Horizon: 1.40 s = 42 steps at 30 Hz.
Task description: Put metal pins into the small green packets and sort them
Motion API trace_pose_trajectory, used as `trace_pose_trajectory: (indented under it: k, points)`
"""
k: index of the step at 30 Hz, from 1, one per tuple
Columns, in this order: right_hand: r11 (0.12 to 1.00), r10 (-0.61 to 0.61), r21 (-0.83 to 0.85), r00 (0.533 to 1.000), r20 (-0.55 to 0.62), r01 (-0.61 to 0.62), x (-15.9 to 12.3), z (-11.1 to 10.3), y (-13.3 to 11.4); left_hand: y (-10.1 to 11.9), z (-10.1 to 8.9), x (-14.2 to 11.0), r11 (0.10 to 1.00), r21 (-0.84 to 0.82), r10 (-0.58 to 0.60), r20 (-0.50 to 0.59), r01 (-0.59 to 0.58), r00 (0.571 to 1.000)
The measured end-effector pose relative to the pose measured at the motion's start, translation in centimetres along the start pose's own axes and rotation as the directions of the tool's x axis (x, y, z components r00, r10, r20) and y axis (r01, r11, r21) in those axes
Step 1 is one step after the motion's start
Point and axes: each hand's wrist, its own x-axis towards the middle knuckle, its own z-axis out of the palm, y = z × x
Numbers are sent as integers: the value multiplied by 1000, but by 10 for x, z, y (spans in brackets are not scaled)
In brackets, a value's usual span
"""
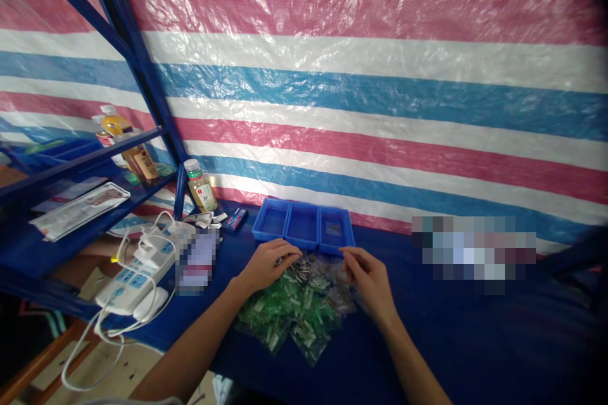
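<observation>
My left hand [272,264] rests with bent, closed fingers at the left side of a small pile of shiny metal pieces [302,269]. A bit of metal shows by its fingers, but what it holds is too small to name. Over clear plastic bags [339,294], my right hand [369,275] has thumb and forefinger pinched near the tray's front edge; anything between them is too small to make out. Bags of green pieces [278,307] lie below both hands. Behind them stands a blue three-compartment tray [303,244], with small thin pieces [333,228] in its right compartment.
Left of the hands are a power strip [121,288] with white cables, a blurred-out flat item [198,262], a small blue box [235,219] and a drink bottle [202,188]. A blue shelf frame [156,95] rises there. Another blurred-out item [475,250] lies at right.
</observation>
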Motion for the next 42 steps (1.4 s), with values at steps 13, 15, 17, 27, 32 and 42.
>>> trace_pose_trajectory:
  k: [13,15,17,27,32,42]
  points:
    - [554,36,-830,993,109,71,7,-76,55,-2,1,0,999,9,-36,30,35,999]
    - [569,57,-820,991,120,67,7,-73,56,-3,0,0,998,9,-56,33,56,998]
    - [581,73,-813,991,110,48,8,-69,55,-3,-1,-1,998,10,-69,41,69,997]
    - [644,50,-765,998,26,-12,8,-63,45,-3,-1,1,998,14,-63,39,62,997]
    - [833,-1,-552,999,-50,-27,16,-82,42,-4,-2,0,999,16,-38,27,38,999]
    - [748,136,-662,967,216,43,11,-93,48,0,-3,0,1000,0,-31,-22,31,999]
